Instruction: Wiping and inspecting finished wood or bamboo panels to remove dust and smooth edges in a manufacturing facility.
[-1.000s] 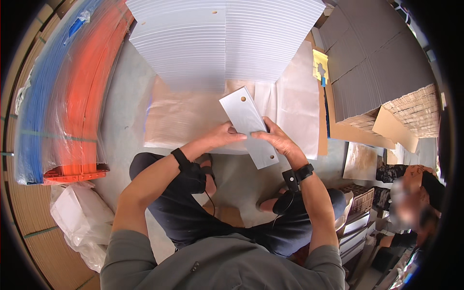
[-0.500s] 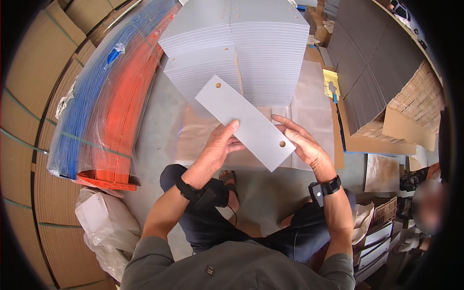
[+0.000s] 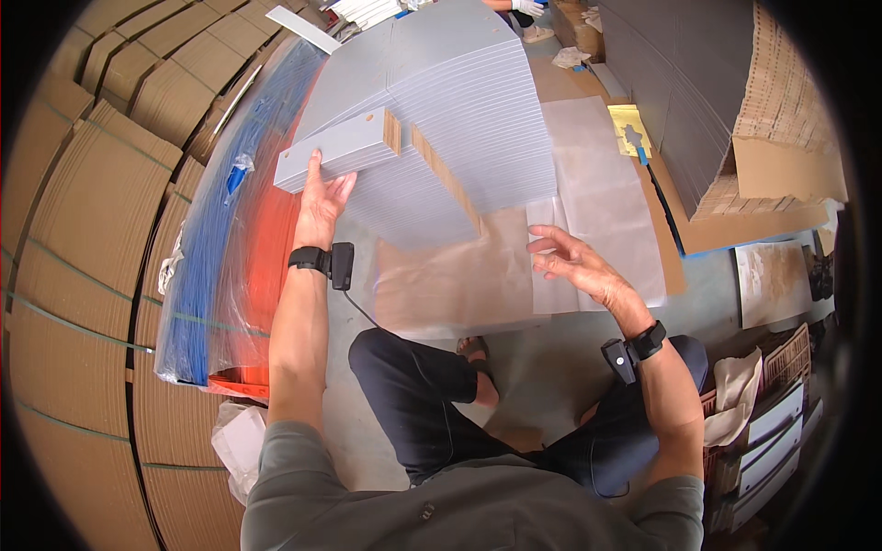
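At the near left corner of the big gray stack (image 3: 478,138), the left grip (image 3: 323,190) has its thumb on top of a gray board (image 3: 344,136) and its fingers against the front. Can't tell if that's a proper pinch or just contact, or how many boards are involved. The board tops a low block sticking out on the stack's near left side, with layered brown cardboard showing at its end.

Right grip (image 3: 579,262) is empty, fingers loosely spread and half curled, out in front of the stack toward its right, over a pale sheet (image 3: 602,184).

Biggest change: half a second ago a loose board was up between both hands in front of the stack, and now nothing's there. Probably the same board that's under the left thumb now, which would make this a one-handed job at the stack with the right side spare, imo.

Further out, left of the stack, there's an orange bundle (image 3: 260,285) and a blue bundle (image 3: 196,285) in clear plastic. Right of it: a yellow piece (image 3: 627,127), then a tall dark gray pile (image 3: 684,92). Beyond the stack's far end, someone else's gloved hand (image 3: 527,7) pokes in.
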Action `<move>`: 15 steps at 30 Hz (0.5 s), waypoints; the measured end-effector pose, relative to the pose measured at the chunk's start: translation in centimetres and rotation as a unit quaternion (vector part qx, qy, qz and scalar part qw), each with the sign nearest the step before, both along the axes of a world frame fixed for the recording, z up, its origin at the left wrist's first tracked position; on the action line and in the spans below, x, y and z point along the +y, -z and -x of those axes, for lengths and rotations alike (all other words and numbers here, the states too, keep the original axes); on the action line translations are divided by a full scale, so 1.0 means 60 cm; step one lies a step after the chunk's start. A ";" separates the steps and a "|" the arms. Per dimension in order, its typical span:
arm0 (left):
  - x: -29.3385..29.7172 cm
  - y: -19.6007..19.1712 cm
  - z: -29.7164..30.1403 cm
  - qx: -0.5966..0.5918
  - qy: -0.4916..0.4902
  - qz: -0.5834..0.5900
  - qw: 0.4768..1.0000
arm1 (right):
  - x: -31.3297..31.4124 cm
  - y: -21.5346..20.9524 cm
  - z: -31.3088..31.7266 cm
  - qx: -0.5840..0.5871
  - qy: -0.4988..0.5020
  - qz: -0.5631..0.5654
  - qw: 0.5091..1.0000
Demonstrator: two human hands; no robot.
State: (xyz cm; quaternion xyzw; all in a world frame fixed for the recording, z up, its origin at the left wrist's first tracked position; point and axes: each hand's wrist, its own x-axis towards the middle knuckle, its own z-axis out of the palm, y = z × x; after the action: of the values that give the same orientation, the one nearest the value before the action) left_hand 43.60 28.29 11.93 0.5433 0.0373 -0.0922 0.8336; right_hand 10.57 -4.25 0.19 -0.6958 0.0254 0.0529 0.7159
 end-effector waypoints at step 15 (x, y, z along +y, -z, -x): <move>0.017 0.022 -0.090 0.099 -0.005 -0.053 0.994 | 0.009 -0.036 0.027 -0.019 -0.031 0.075 0.997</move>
State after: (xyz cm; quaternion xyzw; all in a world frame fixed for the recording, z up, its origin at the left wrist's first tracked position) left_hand 49.02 29.31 10.63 0.5750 0.1272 -0.1398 0.7960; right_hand 8.97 -3.74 2.38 -0.7485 -0.0060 0.0603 0.6603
